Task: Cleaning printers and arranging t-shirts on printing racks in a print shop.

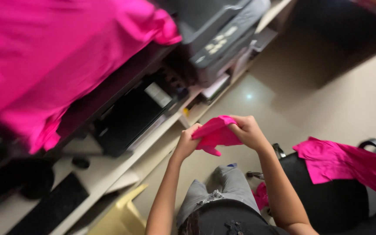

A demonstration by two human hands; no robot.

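Above the lap, a small crumpled bright-pink cloth piece (216,134) is pinched at each end in the grip of the left hand (187,141) and right hand (247,132), with more pink fabric (349,165) draped over the black chair (327,200) beside, and a large pink fabric heap (53,56) on the counter (105,172).

You are in a small home office or workroom. A pale worktop (109,167) along the wall carries a grey printer (216,32), a black machine (131,115) and a dark keyboard (48,209). A black office chair (327,200) stands on the plain tiled floor (327,100), with pink cloth (349,165) draped over it.
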